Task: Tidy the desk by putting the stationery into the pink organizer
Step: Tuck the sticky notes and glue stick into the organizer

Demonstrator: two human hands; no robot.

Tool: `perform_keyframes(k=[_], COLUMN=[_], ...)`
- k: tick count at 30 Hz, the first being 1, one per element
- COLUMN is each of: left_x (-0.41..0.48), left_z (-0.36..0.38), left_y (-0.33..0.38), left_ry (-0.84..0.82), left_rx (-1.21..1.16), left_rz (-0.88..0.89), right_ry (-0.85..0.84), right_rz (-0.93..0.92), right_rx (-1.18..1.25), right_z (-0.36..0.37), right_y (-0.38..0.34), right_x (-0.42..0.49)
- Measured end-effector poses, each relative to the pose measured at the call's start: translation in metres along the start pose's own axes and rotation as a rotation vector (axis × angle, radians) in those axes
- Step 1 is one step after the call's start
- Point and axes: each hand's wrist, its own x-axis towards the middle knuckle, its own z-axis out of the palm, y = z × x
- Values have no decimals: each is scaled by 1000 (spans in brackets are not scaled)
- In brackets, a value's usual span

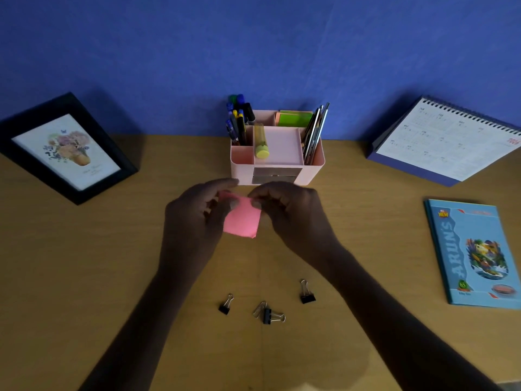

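Both hands hold a pink sticky-note pad (242,218) just above the desk, in front of the pink organizer (277,153). My left hand (194,218) pinches its upper left corner, and my right hand (290,213) pinches its upper right corner. The organizer stands against the blue wall and holds pens (238,122), a yellow-green glue stick (261,142), green and orange sticky notes (293,118) and thin flat items (315,131) in its right slot. Three black binder clips (225,304) (269,314) (306,293) lie on the desk near me, between my forearms.
A black picture frame (64,148) leans at the back left. A desk calendar (448,139) stands at the back right. A blue notebook (476,255) lies flat on the right side of the wooden desk (84,263).
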Motion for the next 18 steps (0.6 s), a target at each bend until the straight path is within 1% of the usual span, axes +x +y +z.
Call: perform_keyframes(k=[3, 6, 10, 12, 15, 18], left_x=[24, 55, 109, 136, 170, 190], left_z=[-12, -18, -14, -6, 11, 29], left_y=[20, 45, 69, 75, 78, 76], left_ry=[-19, -17, 30, 48, 59, 52], left_rx=[56, 91, 123, 105, 120, 167], left_rz=[166, 233, 352, 371, 356, 347], right_ry=[2, 65, 160, 205, 251, 245], right_rz=[-105, -203, -277, -278, -248, -183], right_rx=[-104, -232, -352, -394, -435, -453], right_z=[-37, -73, -111, -125, -135, -137], right_y=[-12, -19, -13, -3, 19, 39], right_x=[19, 42, 81, 100, 125, 143])
